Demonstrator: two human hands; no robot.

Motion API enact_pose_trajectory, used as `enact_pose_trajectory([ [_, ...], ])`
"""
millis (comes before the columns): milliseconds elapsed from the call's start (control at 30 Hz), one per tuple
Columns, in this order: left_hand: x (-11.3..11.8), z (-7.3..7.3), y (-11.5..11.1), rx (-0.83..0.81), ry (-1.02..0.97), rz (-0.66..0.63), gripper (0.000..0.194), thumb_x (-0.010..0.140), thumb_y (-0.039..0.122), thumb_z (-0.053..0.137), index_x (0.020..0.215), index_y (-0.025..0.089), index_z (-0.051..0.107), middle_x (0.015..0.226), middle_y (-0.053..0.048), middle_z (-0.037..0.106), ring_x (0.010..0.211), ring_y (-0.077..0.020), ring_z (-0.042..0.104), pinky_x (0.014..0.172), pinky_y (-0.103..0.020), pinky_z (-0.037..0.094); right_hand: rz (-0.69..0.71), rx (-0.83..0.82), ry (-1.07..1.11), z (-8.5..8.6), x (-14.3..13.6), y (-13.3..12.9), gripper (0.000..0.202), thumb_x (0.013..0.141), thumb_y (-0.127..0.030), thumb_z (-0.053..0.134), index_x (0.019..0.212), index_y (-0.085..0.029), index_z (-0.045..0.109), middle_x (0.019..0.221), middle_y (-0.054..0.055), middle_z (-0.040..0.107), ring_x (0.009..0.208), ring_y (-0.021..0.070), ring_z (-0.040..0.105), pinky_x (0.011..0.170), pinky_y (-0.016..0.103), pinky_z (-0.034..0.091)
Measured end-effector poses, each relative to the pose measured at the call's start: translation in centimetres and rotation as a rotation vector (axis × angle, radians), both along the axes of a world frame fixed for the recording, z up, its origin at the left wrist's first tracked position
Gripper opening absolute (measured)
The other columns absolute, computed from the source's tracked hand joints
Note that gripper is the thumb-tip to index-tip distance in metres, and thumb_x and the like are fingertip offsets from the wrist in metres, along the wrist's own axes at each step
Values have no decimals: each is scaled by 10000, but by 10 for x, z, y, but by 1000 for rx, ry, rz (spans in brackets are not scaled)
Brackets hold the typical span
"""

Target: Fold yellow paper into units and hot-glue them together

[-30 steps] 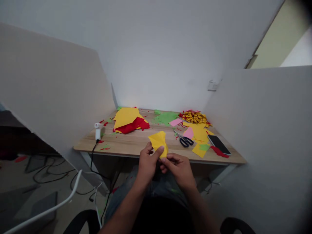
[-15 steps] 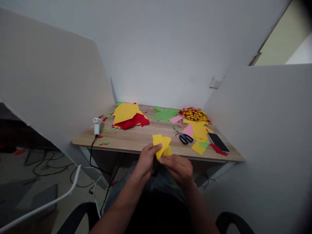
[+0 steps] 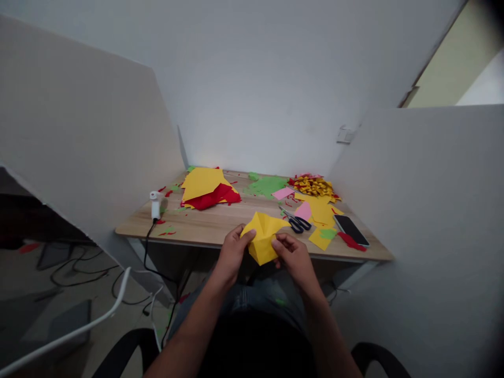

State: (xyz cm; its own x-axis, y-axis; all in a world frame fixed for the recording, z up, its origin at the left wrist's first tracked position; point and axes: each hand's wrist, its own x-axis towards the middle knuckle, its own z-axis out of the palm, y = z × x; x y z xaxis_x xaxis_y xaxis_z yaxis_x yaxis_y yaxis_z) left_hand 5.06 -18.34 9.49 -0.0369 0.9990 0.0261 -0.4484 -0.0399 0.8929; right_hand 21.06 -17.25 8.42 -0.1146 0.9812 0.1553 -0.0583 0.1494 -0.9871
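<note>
A creased yellow sheet of paper [image 3: 263,241] is spread between my two hands, just in front of the table's near edge and above my lap. My left hand [image 3: 235,252] pinches its left side, thumb on top. On the right side, my right hand [image 3: 292,256] grips the sheet between thumb and fingers. Fold lines run across the paper and its upper corners stick out. Beyond my right hand lie scissors [image 3: 300,224] with dark blue handles, blades pointing to the far left.
The wooden table [image 3: 220,223] bears a stack of yellow sheets [image 3: 201,181] with red paper [image 3: 208,198], green paper [image 3: 270,185], a heap of folded yellow pieces [image 3: 315,186], a phone [image 3: 352,230] and a white corded device [image 3: 155,206]. Partitions [image 3: 98,121] stand on both sides.
The yellow paper, folded over in my hands before, is now opened out wider. My right hand has shifted up to its right side; my left hand keeps hold.
</note>
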Motion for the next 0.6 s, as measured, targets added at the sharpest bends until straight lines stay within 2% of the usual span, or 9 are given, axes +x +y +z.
enact_pose_trajectory([
  [100, -4, -6, 7, 8, 57, 79, 373, 697, 436, 804, 848, 163, 599, 793, -27, 704, 689, -160, 641, 666, -268, 511, 5, -41, 14, -3, -2, -1, 465, 711, -575, 769, 887, -155, 674, 759, 18, 667, 475, 95, 565, 401, 206, 430],
  [200, -7, -10, 13, 22, 117, 141, 395, 669, 429, 825, 861, 167, 601, 777, -1, 673, 662, -134, 603, 618, -233, 489, 18, -59, 27, -7, -4, 2, 497, 732, -567, 752, 992, -157, 645, 705, -7, 640, 475, 100, 572, 398, 193, 424],
  [300, -7, -12, 18, 32, 180, 166, 402, 648, 441, 830, 826, 161, 604, 705, 18, 622, 585, -111, 536, 523, -204, 429, 29, -65, 31, -13, -7, 7, 566, 724, -541, 758, 1106, -164, 579, 681, -30, 619, 475, 114, 571, 399, 207, 447],
  [367, -6, -14, 22, 32, 205, 170, 416, 648, 461, 817, 850, 160, 612, 724, 7, 624, 589, -122, 540, 509, -212, 425, 8, -44, 22, -18, -10, 12, 571, 730, -527, 744, 1130, -169, 551, 691, -38, 606, 483, 117, 571, 412, 219, 464],
  [467, -6, -21, 32, 33, 221, 252, 479, 644, 426, 805, 1004, 180, 606, 946, -46, 665, 762, -162, 608, 604, -237, 477, -90, 51, -21, -25, -16, 24, 572, 748, -510, 715, 1175, -176, 533, 721, -53, 567, 499, 106, 545, 431, 219, 449],
  [600, -17, -32, 46, 30, 237, 442, 477, 668, 316, 755, 1088, 209, 555, 1151, -86, 604, 937, -164, 580, 776, -263, 476, -286, 242, -170, -36, -19, 53, 601, 795, -449, 664, 1302, -160, 520, 797, -35, 541, 578, 103, 499, 538, 236, 444],
])
